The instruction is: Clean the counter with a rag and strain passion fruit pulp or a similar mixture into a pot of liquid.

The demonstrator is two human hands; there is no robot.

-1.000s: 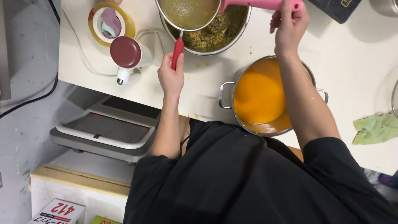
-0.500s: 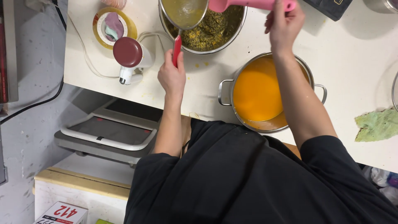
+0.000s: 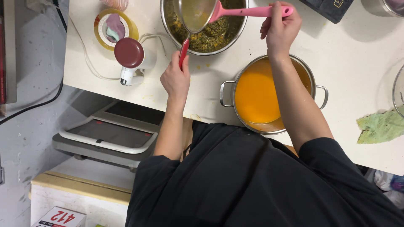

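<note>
My right hand [image 3: 280, 30] grips the pink handle of a small saucepan [image 3: 197, 13], held tilted over a large metal bowl [image 3: 204, 35] of green-brown chopped mix. The saucepan holds yellowish liquid. My left hand [image 3: 175, 77] holds a red-handled utensil [image 3: 184, 52] whose end reaches into the bowl under the saucepan. In front of me stands a steel pot [image 3: 269, 96] filled with smooth orange liquid; my right forearm crosses above it.
A small appliance with a dark red lid [image 3: 130, 56] and its white cord lie left of the bowl, beside a yellow-rimmed dish [image 3: 114, 28]. A green cloth [image 3: 381, 126] lies at right. A scale-like platform [image 3: 105, 136] sits below the white counter's edge.
The saucepan has tipped further over the bowl and shifted slightly toward its centre. My left hand stays on the red utensil in about the same place.
</note>
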